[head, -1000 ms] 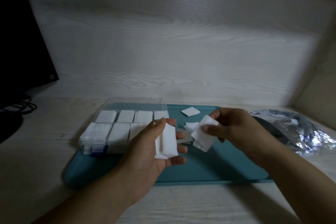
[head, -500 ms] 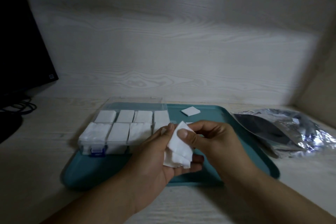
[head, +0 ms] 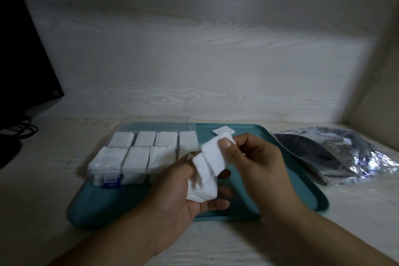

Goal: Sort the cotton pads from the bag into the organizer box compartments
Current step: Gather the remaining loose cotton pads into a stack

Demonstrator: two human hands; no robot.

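Now gathering | left hand (head: 183,196) holds pad stack (head: 201,185) at frame centre, over tray (head: 302,190) | right hand (head: 254,157) fingers pinch pads (head: 213,153) onto it | box (head: 138,153) left-centre nearly full | next: likely square stack, fill near-right compartment.

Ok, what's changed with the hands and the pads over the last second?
The right hand carried its pinched pads leftward onto the stack that the left hand holds, keeping its grip. The organizer box, tray, loose pad and bag stayed put.
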